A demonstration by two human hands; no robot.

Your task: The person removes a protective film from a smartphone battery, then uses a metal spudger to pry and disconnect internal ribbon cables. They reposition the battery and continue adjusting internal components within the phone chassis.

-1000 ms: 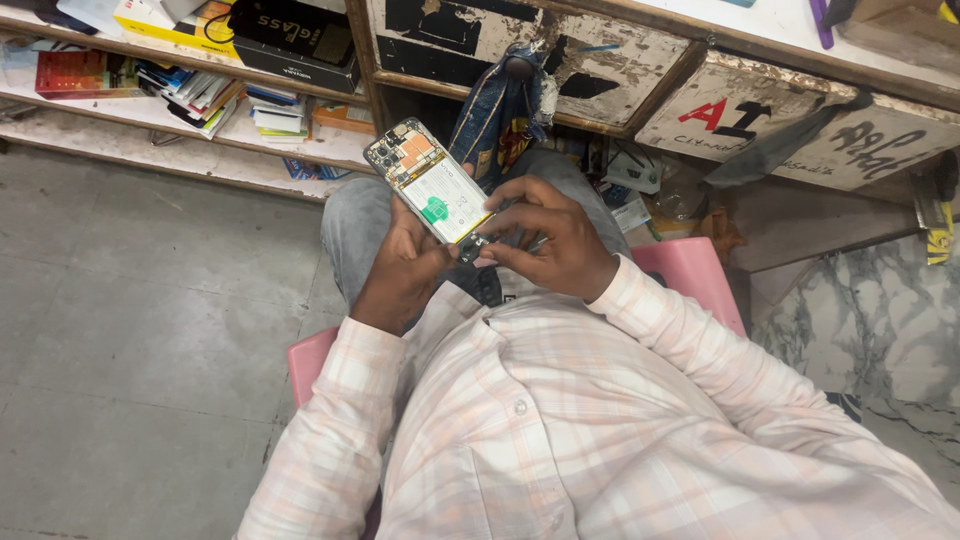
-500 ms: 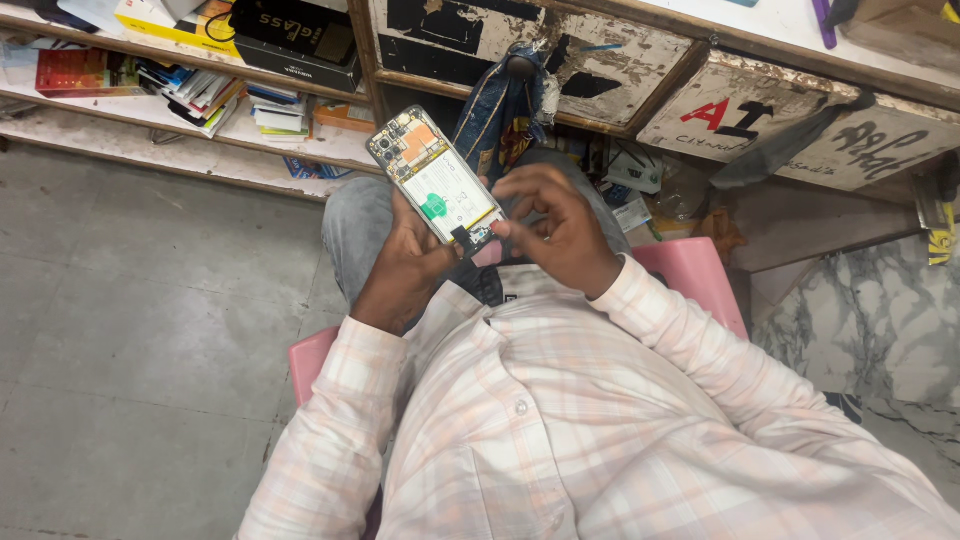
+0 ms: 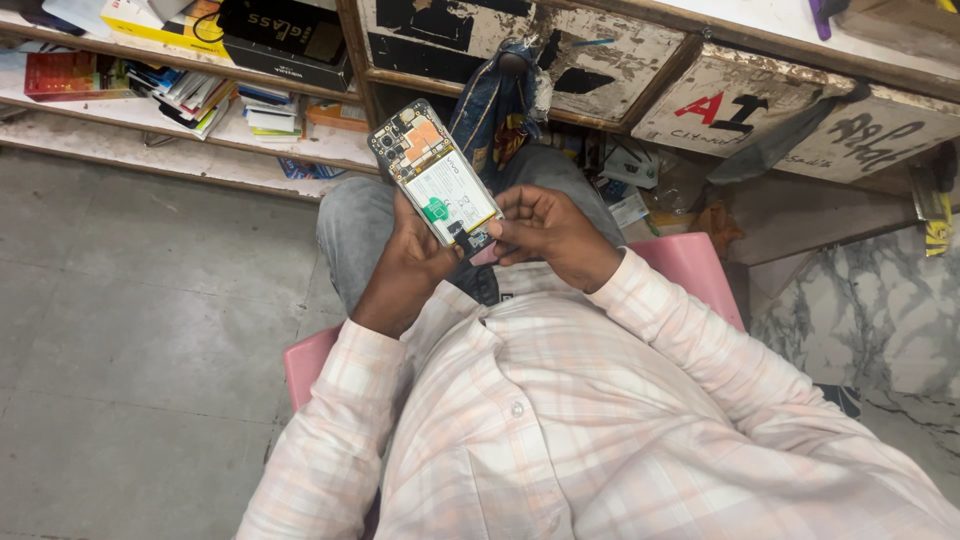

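Observation:
An opened smartphone [image 3: 436, 177] with its back cover off shows a white battery, an orange patch and a green tab. My left hand [image 3: 412, 262] grips it from below and holds it tilted above my lap. My right hand [image 3: 545, 230] is at the phone's lower end, its fingertips pinching a small pink piece [image 3: 484, 254] against the bottom edge. I sit on a pink stool [image 3: 690, 262] in a pale checked shirt and grey trousers.
A wooden shelf [image 3: 190, 150] at upper left carries stacked books, papers and a black box [image 3: 285, 35]. Worn painted drawers [image 3: 740, 95] run along the top right. Grey floor lies to the left, a marble slab [image 3: 860, 320] to the right.
The phone has shifted slightly up and left in my left hand. My right hand has stayed at its lower end, fingers working at the bottom edge.

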